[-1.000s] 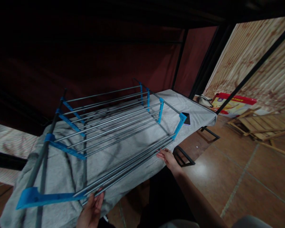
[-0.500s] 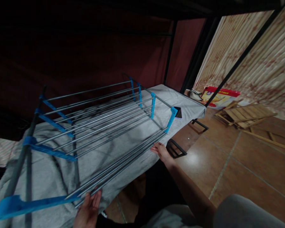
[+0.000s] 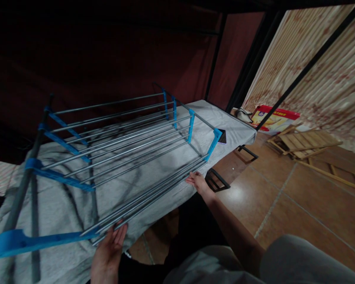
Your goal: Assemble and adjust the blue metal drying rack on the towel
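Observation:
A drying rack (image 3: pixel 130 150) with grey metal rods and blue plastic brackets lies across a grey blanket (image 3: pixel 154 205). Along its near side, several rods run close together between a blue bracket at the left (image 3: pixel 44 241) and another at the right (image 3: pixel 214 144). My left hand (image 3: pixel 111 246) has its fingers curled under the left end of the nearest metal rod (image 3: pixel 144 211), whose tip shows just beyond the thumb. Farther right, my right hand (image 3: pixel 196 182) pinches the same rod near its other end. The left tip of this rod sits apart from the bracket.
A dark tablet or phone (image 3: pixel 222 136) lies on the blanket beyond the rack. Black metal posts (image 3: pixel 215 59) frame the bed. On the tiled floor are a red and yellow box (image 3: pixel 273 118) and folded wooden furniture (image 3: pixel 310 142); a striped curtain hangs behind.
The whole view has shifted slightly. Both hands stay at the two ends of the near rod, with little visible movement of the rod itself.

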{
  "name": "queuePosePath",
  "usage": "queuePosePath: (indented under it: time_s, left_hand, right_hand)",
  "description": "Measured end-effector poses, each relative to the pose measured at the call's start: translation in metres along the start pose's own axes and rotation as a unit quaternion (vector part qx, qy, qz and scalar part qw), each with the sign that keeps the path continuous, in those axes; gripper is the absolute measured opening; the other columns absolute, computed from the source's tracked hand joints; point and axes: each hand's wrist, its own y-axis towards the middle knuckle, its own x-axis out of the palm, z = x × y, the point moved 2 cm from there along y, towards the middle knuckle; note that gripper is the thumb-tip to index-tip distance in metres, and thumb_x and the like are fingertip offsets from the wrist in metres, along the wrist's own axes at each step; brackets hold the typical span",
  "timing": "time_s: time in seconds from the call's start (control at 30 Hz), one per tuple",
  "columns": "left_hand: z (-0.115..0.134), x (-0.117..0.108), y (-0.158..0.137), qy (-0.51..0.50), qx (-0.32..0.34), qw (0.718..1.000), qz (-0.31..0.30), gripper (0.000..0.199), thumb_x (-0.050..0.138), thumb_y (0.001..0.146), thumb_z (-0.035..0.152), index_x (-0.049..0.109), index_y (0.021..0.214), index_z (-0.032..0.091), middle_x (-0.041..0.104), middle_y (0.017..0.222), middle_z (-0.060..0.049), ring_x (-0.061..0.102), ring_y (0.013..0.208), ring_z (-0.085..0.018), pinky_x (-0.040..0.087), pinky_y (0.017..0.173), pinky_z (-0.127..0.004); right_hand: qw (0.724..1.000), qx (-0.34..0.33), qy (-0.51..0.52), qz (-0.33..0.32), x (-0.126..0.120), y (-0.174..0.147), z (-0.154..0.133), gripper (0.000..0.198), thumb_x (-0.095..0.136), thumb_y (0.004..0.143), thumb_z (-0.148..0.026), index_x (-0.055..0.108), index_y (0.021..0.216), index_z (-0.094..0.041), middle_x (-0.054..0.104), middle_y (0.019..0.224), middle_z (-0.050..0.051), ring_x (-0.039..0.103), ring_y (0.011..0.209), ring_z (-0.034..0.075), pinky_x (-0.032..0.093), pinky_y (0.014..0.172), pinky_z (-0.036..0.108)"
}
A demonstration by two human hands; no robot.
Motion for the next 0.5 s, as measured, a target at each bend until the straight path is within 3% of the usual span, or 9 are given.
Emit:
queuePosePath:
  time_s: [0.3,0.5]
  left_hand:
    - [-0.0089,0.0033,-0.0073,-0.043,0.035,0.998,0.032,0.026,0.050,0.090,-0.005,0.066,0.084,0.015,0.072,0.077,-0.001,0.073,0.073,-0.013,0.065,0.076,-0.029]
    - [-0.0098,0.0014,-0.0041,-0.042,0.029,0.998,0.038,0.029,0.047,0.093,-0.003,0.066,0.085,0.017,0.073,0.076,0.000,0.073,0.072,-0.012,0.065,0.076,-0.028]
  right_hand:
    - [0.999,-0.023,-0.026,0.011,0.0007,-0.0013,0.0047,0.043,0.088,0.070,-0.041,0.048,0.075,-0.027,0.060,0.063,-0.004,0.064,0.059,0.016,0.062,0.062,0.031]
    - [0.999,-0.035,-0.019,-0.016,-0.0018,-0.0057,0.0071,0.040,0.086,0.073,-0.046,0.052,0.075,-0.025,0.062,0.068,-0.004,0.066,0.065,0.015,0.064,0.072,0.032]
